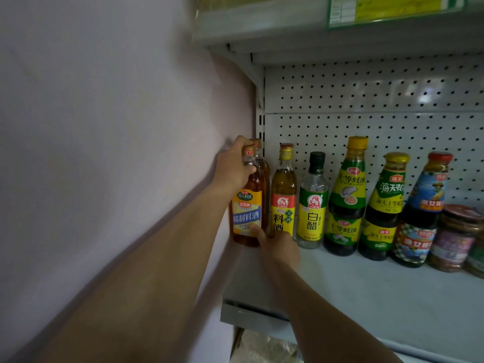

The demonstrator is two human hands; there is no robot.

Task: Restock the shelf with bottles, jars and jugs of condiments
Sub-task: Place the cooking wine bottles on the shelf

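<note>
A second amber bottle (265, 176) stands largely hidden behind the front cooking-wine bottle (246, 205), whose neck is covered by the left hand (233, 169). The right hand (279, 244) is motion-blurred and masks the base of the yellow-labelled bottle (283, 189); its finger positions cannot be resolved. At the right edge, the jar (455, 239) is blurred with an illegible label, and a further container (477, 260) is cut off. The price tag (392, 9) above is cropped and unreadable.

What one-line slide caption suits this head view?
Both hands setting a cooking wine bottle at the shelf's left end.
</note>
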